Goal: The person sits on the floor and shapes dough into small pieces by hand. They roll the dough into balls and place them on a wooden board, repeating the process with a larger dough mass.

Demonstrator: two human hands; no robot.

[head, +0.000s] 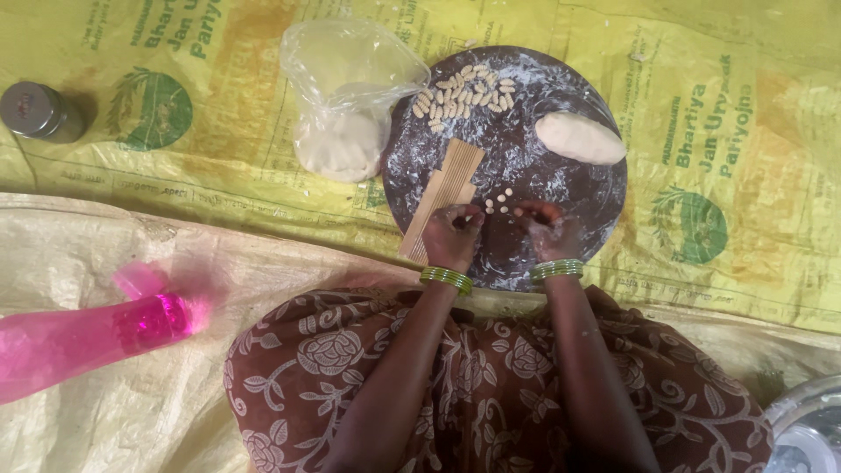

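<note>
A round dark board [526, 166], dusted with flour, lies on a yellow printed sack in front of me. My left hand [451, 235] presses with closed fingers on the lower end of a ridged wooden paddle [442, 197] lying on the board. My right hand [547, 229] is curled at the board's near edge, its fingertips beside several tiny dough balls [499, 204]. A pile of small ridged dough shells [464, 94] sits at the board's far side. At the right rim rests an oval lump of dough [580, 137]. Both wrists wear green bangles.
A clear plastic bag with dough [343, 114] stands left of the board. A small steel container [35, 111] is at far left. A pink plastic bottle [79, 337] lies at my left. A steel vessel [810, 429] shows at bottom right. My patterned brown dress fills the foreground.
</note>
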